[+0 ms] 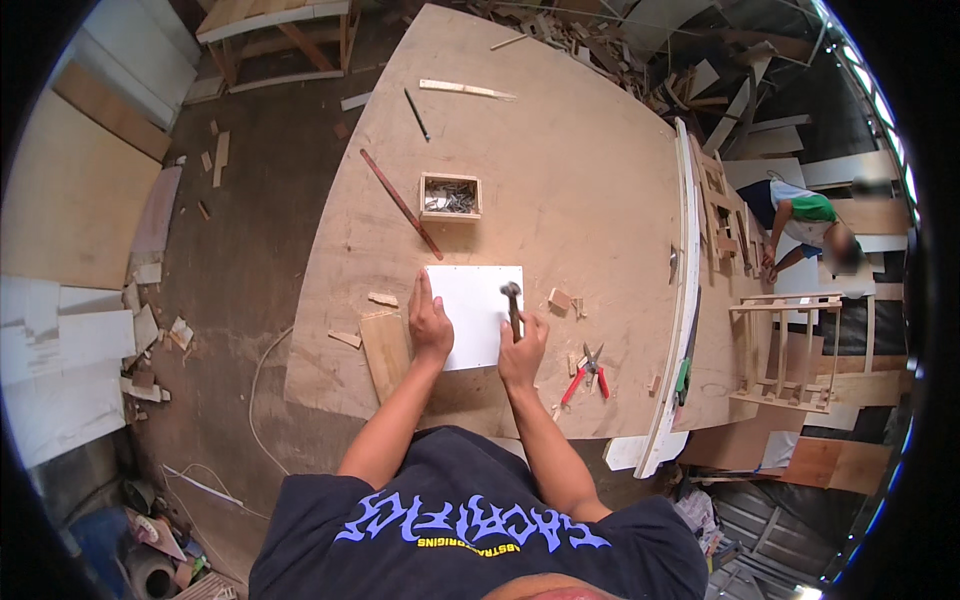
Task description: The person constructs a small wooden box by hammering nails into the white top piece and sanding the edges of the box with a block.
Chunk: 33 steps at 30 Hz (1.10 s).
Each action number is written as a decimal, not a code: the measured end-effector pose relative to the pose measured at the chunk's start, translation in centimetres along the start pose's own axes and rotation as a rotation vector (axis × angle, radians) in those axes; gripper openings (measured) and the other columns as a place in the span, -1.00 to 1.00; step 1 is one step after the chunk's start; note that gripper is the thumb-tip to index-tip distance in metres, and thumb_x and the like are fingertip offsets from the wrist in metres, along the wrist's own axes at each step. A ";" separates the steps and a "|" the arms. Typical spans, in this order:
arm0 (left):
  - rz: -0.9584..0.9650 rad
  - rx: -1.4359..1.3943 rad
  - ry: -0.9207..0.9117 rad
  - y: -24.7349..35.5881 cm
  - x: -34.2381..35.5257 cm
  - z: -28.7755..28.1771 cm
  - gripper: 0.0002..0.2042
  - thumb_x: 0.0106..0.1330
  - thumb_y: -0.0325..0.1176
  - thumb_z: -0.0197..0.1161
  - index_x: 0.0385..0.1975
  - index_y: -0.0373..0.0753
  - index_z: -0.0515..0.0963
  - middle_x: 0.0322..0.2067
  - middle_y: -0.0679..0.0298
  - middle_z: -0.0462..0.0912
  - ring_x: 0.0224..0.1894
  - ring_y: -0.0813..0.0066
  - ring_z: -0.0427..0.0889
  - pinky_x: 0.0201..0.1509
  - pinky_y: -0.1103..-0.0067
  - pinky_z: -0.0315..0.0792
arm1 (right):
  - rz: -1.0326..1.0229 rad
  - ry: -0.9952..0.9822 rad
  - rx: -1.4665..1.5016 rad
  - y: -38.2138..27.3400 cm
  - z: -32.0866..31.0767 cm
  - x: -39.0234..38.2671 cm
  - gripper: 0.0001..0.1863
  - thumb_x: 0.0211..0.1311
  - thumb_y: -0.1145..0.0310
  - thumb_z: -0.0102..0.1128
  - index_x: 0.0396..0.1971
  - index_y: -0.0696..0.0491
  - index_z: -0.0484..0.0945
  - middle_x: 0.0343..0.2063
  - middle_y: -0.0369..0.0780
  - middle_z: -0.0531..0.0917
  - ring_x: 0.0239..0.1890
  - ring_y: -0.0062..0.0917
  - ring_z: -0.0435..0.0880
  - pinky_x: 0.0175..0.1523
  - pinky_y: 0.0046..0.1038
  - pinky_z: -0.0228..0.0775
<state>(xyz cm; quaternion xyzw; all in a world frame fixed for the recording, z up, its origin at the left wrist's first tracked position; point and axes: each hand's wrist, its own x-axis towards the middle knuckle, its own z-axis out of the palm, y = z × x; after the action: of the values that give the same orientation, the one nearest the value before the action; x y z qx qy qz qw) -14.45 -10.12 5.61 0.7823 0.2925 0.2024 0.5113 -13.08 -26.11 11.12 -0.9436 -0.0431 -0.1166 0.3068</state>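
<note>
A white square panel [466, 316] with small dots along its edges lies on the plywood work surface [560, 130]. My left hand [428, 322] grips its left side. My right hand [522, 345] is closed round a hammer [511, 295], whose head is over the panel's right part. Beyond the panel sit a wooden box of nails [450, 198] and a long rusty bar [400, 200]. Right of my right hand lie red-handled snips [585, 376] and a small wood block [560, 299]. A plank [385, 355] lies left of the panel.
A pencil [417, 114] and wood strips [465, 90] lie farther back. Long white boards [655, 440] run along the right. Beyond them a co-worker [805, 220] bends over boards near a wooden frame [785, 350]. Offcuts and a cable [260, 400] lie on the floor at left.
</note>
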 end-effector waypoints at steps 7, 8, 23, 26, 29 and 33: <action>-0.202 -0.294 -0.130 -2.8 0.5 -0.3 -0.32 0.49 -0.37 0.22 0.59 -0.32 0.20 0.49 -0.15 0.36 0.50 -0.02 0.40 0.58 0.32 0.26 | 0.246 -0.184 0.098 2.7 -1.5 -1.5 -0.49 0.24 0.27 0.48 0.15 0.15 0.62 -0.03 0.02 0.74 0.07 -0.08 0.73 0.20 -0.17 0.51; -0.188 -0.337 -0.176 -2.8 0.5 -0.7 -0.30 0.48 -0.36 0.24 0.60 -0.29 0.20 0.51 -0.13 0.35 0.51 0.02 0.39 0.59 0.35 0.24 | 0.220 -0.169 0.076 3.0 -1.4 -1.6 -0.48 0.23 0.26 0.49 0.15 0.14 0.62 -0.03 0.01 0.74 0.06 -0.08 0.73 0.20 -0.17 0.51; -0.437 -0.756 -0.137 7.7 -14.7 -2.5 -0.28 0.34 -0.12 0.52 0.36 -0.38 0.35 0.18 0.11 0.60 0.19 0.31 0.60 0.31 0.42 0.45 | 0.444 -0.374 0.775 12.4 -5.4 -2.9 -0.45 0.31 0.17 0.44 0.22 0.13 0.62 0.11 -0.09 0.77 0.17 -0.31 0.74 0.31 -0.28 0.49; -0.359 -0.792 -0.104 11.9 -15.9 -3.0 -0.36 0.32 -0.16 0.54 0.27 -0.35 0.42 0.10 0.15 0.64 0.15 0.35 0.61 0.29 0.43 0.46 | 0.429 -0.431 0.806 13.0 -6.8 -2.3 -0.47 0.35 0.16 0.42 0.21 0.14 0.62 0.09 -0.10 0.76 0.15 -0.34 0.73 0.29 -0.29 0.49; -0.280 -0.658 -0.092 15.8 -18.0 -5.2 -0.40 0.29 -0.22 0.56 0.24 -0.33 0.47 0.06 0.17 0.67 0.10 0.36 0.64 0.27 0.43 0.48 | 0.399 -0.523 0.779 12.9 -9.2 -4.3 -0.49 0.38 0.17 0.41 0.20 0.16 0.63 0.07 -0.11 0.76 0.13 -0.39 0.73 0.28 -0.32 0.49; -0.125 -0.403 -0.076 17.1 -18.6 -6.3 -0.34 0.25 -0.29 0.60 0.31 -0.37 0.47 0.06 0.13 0.70 0.09 0.35 0.68 0.24 0.45 0.53 | 0.394 -0.613 0.779 14.2 -11.1 -5.2 -0.55 0.42 0.21 0.36 0.18 0.13 0.64 -0.18 -0.16 0.82 -0.14 -0.54 0.75 0.02 -0.44 0.51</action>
<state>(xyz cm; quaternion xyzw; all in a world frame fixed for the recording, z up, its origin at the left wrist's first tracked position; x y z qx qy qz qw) -27.94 -23.43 23.52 0.6517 0.2748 0.1950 0.6795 -18.14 -44.21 10.49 -0.7409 0.0071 0.2488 0.6238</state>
